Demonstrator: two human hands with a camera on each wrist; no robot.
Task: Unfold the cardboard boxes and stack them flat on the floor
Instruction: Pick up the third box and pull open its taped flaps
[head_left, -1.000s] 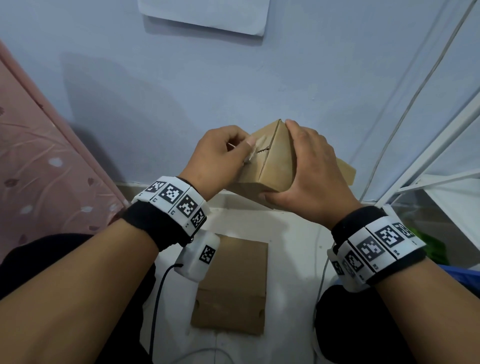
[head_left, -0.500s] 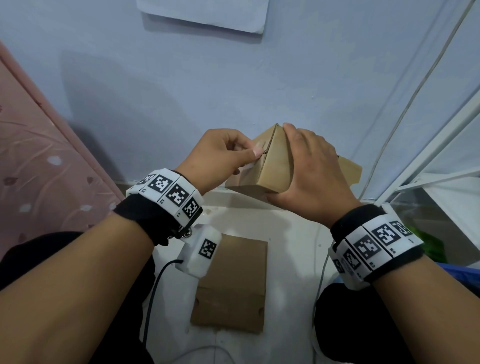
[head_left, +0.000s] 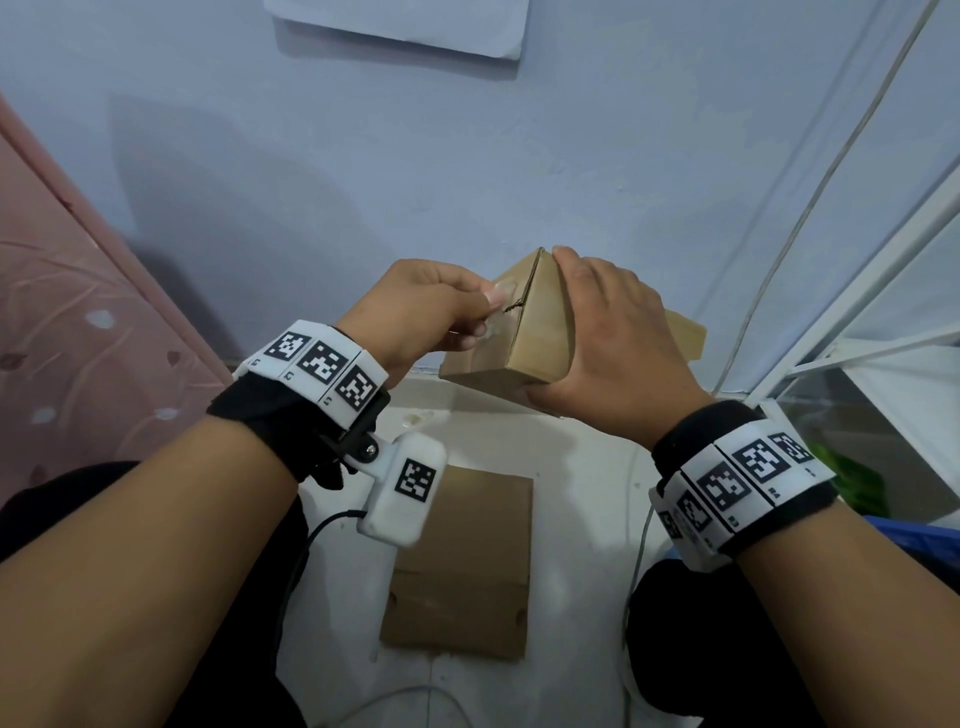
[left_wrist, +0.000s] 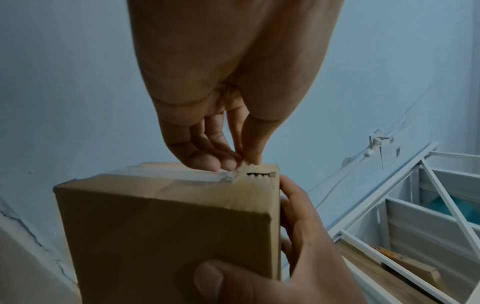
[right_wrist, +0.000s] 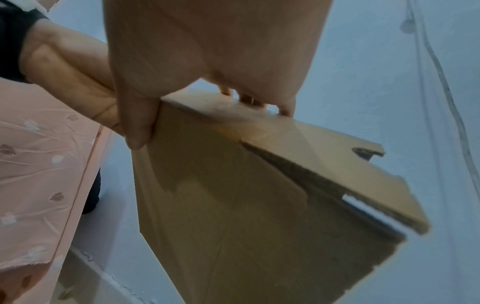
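A small brown cardboard box (head_left: 540, 332) is held up in front of the wall. My right hand (head_left: 608, 338) grips its right side, thumb under the near edge. My left hand (head_left: 431, 312) pinches a strip of clear tape (left_wrist: 240, 169) at the box's taped seam; a jagged torn slit shows beside it. In the left wrist view the box (left_wrist: 168, 226) fills the lower middle, with the pinching fingertips (left_wrist: 228, 162) on its top edge. The right wrist view shows the box (right_wrist: 259, 195) from below with a loose flap open. A flattened box (head_left: 462, 566) lies on the white floor between my knees.
A pink patterned cloth (head_left: 78, 338) hangs at the left. A white metal rack (head_left: 872, 322) stands at the right with a thin cable (head_left: 810, 197) running up the wall. A black wire (head_left: 296, 561) trails from my left wrist. White paper (head_left: 400, 21) is fixed to the wall above.
My left hand has shifted its fingertips along the seam and now pinches the tape end. The box has stayed in my right hand, tipped slightly.
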